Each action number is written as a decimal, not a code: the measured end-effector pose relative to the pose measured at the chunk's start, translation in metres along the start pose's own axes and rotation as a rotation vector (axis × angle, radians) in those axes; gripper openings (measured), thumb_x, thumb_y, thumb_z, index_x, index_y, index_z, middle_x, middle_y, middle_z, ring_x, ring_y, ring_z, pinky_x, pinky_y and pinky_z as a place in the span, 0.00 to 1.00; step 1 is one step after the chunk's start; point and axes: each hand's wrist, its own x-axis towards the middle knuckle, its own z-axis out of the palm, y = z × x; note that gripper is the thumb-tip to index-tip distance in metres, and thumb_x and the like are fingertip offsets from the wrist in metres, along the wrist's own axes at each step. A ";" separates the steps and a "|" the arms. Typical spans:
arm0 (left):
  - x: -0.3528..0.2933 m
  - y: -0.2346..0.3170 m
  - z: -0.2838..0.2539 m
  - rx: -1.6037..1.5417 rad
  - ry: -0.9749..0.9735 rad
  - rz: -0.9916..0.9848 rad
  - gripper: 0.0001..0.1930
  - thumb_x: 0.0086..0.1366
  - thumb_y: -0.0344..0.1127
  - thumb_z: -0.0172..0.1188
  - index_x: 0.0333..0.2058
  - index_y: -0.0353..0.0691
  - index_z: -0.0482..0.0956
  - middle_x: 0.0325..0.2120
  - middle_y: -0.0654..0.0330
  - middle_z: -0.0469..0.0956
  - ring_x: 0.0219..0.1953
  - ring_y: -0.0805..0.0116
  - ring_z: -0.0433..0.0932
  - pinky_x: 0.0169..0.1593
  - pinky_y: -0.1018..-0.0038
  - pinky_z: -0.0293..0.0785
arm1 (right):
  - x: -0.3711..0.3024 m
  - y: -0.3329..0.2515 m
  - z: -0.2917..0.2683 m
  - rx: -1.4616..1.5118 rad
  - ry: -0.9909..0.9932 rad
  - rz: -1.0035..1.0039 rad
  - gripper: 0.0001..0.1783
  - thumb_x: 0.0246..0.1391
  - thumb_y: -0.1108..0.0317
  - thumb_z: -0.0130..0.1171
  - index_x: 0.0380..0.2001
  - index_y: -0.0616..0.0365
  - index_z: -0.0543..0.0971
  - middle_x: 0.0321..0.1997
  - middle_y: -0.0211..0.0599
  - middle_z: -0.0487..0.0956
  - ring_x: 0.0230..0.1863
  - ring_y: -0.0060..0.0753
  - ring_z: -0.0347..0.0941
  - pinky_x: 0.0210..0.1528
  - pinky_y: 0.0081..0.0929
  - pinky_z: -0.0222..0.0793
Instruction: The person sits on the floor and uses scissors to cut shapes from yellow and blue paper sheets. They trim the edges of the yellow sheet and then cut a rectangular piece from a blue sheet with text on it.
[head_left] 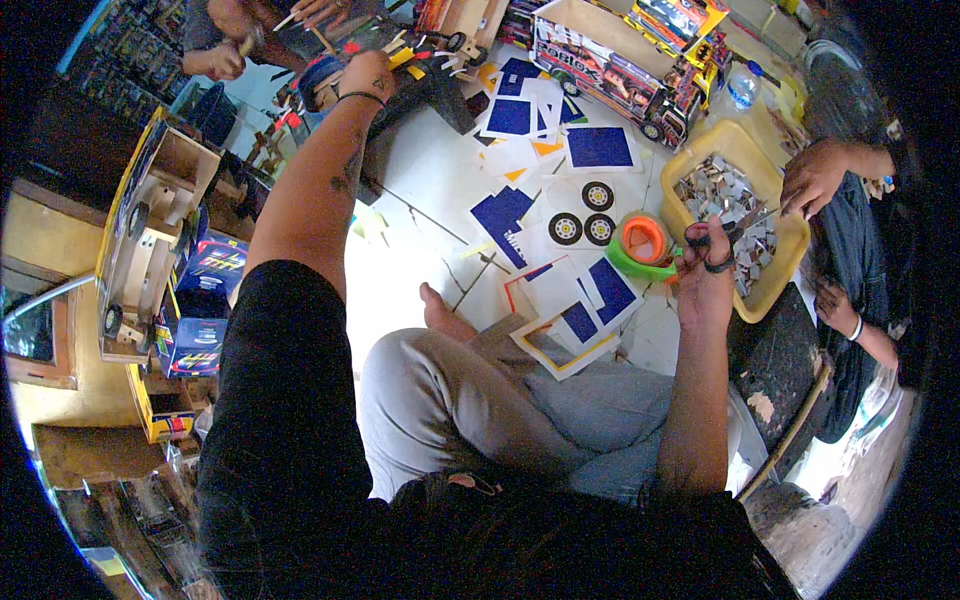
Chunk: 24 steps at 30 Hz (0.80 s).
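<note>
My left arm stretches to the far left, and my left hand (366,76) is over a pile of small coloured pieces beside a blue and red toy part (322,72). Its fingertips are hidden, so I cannot tell what they touch. My right hand (708,275) is raised at the right with its fingers through the handles of dark scissors (735,230). It is beside a yellow plastic basin (672,172) full of small cut scraps (722,190). Left of this hand are an orange tape roll (642,240) and a green ring-shaped holder (625,262).
Blue-and-white printed sheets (600,148) and three paper wheel discs (566,229) lie on the white tiles. Wooden toy trucks (150,240) stand at the left, with a boxy one (605,65) at the back. Other people's hands (825,175) are at the right and far left. A bottle (742,88) stands behind the basin.
</note>
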 end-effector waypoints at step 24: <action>-0.289 -0.132 0.132 -1.637 0.656 -1.491 0.12 0.52 0.25 0.56 0.36 0.31 0.69 0.32 0.53 0.73 0.30 0.61 0.74 0.30 0.71 0.76 | -0.001 0.012 -0.002 -0.087 -0.048 0.021 0.13 0.46 0.53 0.60 0.26 0.48 0.72 0.25 0.19 0.70 0.23 0.14 0.61 0.26 0.16 0.56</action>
